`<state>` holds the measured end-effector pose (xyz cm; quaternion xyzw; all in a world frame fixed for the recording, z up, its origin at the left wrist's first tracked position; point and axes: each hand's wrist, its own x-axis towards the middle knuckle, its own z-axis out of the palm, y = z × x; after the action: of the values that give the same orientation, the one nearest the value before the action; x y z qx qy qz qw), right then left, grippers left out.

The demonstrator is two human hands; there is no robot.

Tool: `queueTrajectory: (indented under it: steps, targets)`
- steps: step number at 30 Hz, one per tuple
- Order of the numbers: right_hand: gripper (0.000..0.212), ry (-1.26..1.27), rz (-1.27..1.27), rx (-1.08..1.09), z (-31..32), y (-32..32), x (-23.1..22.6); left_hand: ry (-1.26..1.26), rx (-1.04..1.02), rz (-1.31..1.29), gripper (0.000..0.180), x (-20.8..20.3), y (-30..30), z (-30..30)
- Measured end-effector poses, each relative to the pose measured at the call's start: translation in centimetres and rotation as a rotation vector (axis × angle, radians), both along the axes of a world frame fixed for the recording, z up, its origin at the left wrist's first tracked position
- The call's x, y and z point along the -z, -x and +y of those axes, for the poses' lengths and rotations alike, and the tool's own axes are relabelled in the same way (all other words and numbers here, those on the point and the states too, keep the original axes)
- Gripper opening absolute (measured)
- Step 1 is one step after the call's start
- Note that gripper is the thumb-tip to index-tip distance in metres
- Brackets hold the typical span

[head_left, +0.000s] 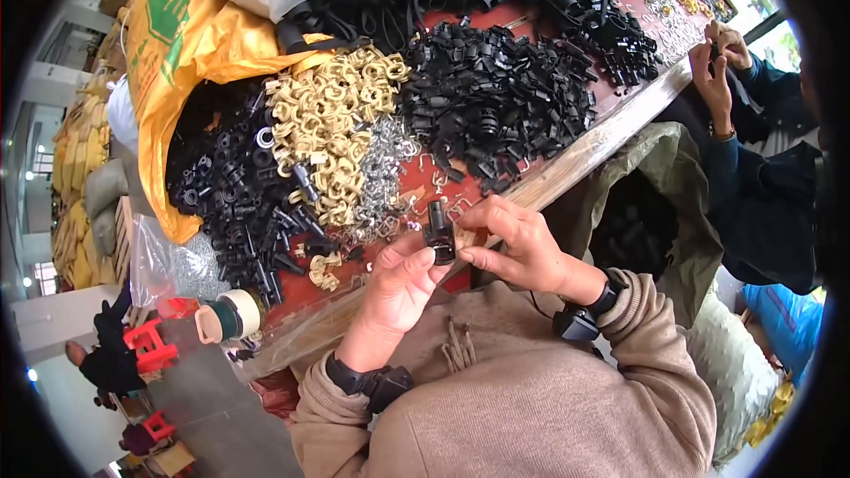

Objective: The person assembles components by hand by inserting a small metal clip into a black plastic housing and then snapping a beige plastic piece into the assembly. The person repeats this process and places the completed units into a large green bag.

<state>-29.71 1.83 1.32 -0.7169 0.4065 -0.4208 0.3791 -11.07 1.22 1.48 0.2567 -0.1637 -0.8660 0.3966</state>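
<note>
In front of my chest, just over the table's wooden edge, is a small black plastic part (438,228) with a tubular upper end and a wider, hollow lower end. My left hand (400,285) grips its lower end, thumb against the near side. From the right, my right hand (522,248) closes on the same part, its index finger and thumb at the right side. Beyond the part lie a pile of silvery metal clips (382,179), cream plastic pieces (326,128) and small black pieces (496,102).
Black knobbed fittings (235,186) spill from a yellow sack (168,80) at left. A wooden board (602,137) edges the red tabletop. An open green sack (677,159) holding black parts stands at right, near another person's hands (719,57). A tape roll (237,313) sits at the left corner.
</note>
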Motion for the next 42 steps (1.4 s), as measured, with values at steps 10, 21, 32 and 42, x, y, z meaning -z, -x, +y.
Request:
queueTrajectory:
  steps: [10, 21, 32, 42]
  targets:
    - [0.012, -0.751, -0.613, -0.025, 0.6, -3.2, 1.5, 0.108, 0.020, -0.158, 0.028, 1.0, -2.7, 1.1]
    - [0.014, -0.457, -0.281, -0.005, -0.2, -1.8, 1.9, 0.049, 0.028, -0.145, 0.028, 1.7, -2.8, 1.1]
    - [0.017, -0.404, -0.426, -0.104, -0.2, -2.6, -0.8, -0.074, 0.087, -0.053, 0.026, 1.6, -2.3, 0.8]
    - [0.015, -0.322, -0.260, -0.008, 0.5, -3.7, 0.1, -0.082, 0.069, -0.037, 0.027, 2.2, -2.5, 1.2]
